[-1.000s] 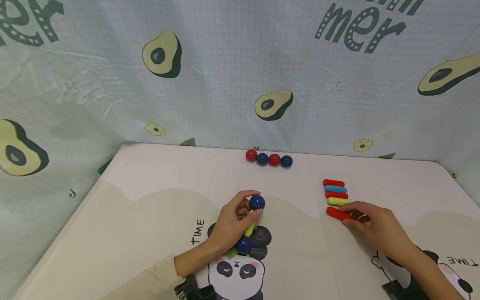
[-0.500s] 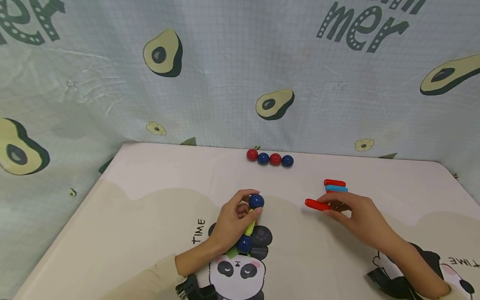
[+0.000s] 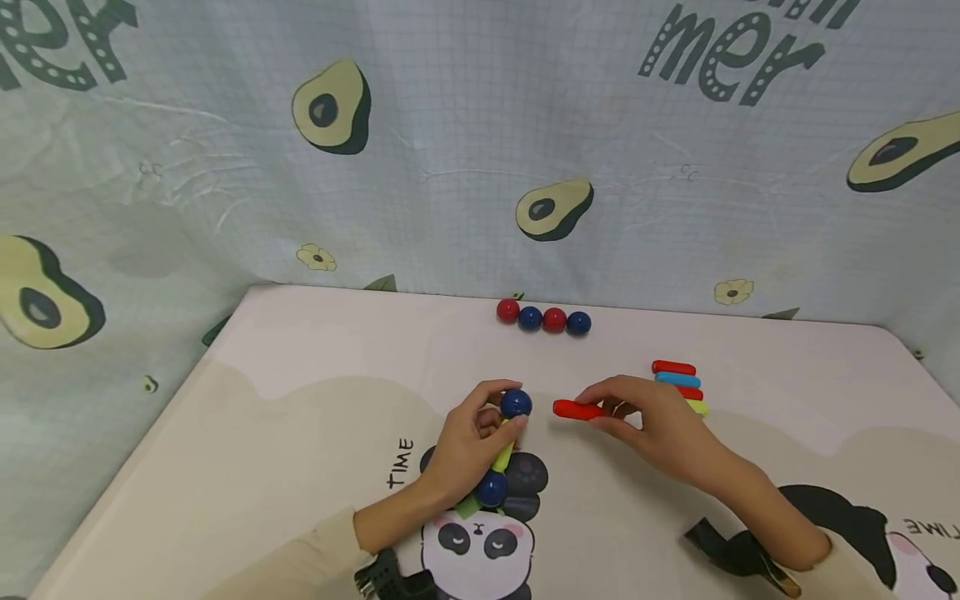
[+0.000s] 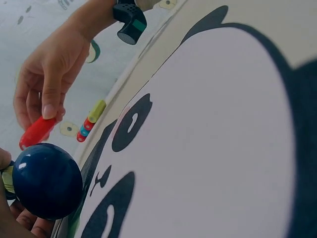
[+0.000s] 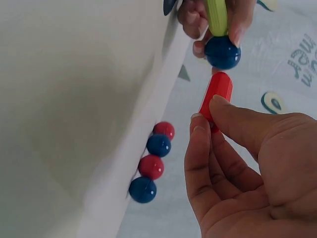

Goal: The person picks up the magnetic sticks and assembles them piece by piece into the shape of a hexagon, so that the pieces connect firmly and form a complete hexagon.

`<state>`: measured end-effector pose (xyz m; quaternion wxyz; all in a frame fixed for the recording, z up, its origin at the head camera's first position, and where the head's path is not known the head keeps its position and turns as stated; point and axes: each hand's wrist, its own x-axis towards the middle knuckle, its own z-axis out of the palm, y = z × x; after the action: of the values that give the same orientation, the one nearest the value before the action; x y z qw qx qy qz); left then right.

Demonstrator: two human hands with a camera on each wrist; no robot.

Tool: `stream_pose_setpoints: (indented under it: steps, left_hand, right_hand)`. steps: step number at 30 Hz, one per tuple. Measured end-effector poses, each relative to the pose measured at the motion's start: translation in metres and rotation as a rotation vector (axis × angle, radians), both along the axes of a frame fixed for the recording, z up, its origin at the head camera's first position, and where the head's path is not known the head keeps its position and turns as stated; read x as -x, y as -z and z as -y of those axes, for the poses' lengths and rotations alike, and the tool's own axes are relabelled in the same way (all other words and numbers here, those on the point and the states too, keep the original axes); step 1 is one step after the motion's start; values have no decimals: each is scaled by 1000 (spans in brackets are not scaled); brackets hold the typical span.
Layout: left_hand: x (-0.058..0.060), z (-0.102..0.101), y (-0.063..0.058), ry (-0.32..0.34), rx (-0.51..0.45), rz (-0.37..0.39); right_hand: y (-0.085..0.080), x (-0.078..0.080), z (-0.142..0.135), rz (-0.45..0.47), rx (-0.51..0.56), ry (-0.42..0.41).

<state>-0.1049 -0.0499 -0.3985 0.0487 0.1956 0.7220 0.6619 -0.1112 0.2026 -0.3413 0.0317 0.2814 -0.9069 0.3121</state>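
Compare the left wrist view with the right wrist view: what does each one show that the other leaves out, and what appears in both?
Only the left wrist view shows the group of four sticks, the printed panda face and the dark wrist device.

Only the right wrist view shows the row of four balls, alternating red and blue.

Both show the right hand pinching a red stick, and the left hand with a yellow-green stick and a blue ball.
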Motion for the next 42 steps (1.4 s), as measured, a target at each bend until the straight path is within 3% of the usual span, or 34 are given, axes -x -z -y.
stream_pose_setpoints:
  steps: [11,22,30,36,39,42]
  left_hand:
    - [0,-1,1,9,-7,8]
    - [-1,0,0,17,-26,46]
    - [-1,1,1,-65,82,-24]
    - [0,1,2,-105,66,-40]
    - [0,0,1,-110,48,-30]
    - [0,0,1,-113,27,-12]
  right_hand:
    - [-9,5,18,23,-9,-36]
    - [-5,11,24,40,9,-49]
    - [-1,20,38,113,81,-78]
    - [2,25,48,138,116,-117]
    - [1,27,49,139,116,-90]
    - [2,33,46,123,110,-3]
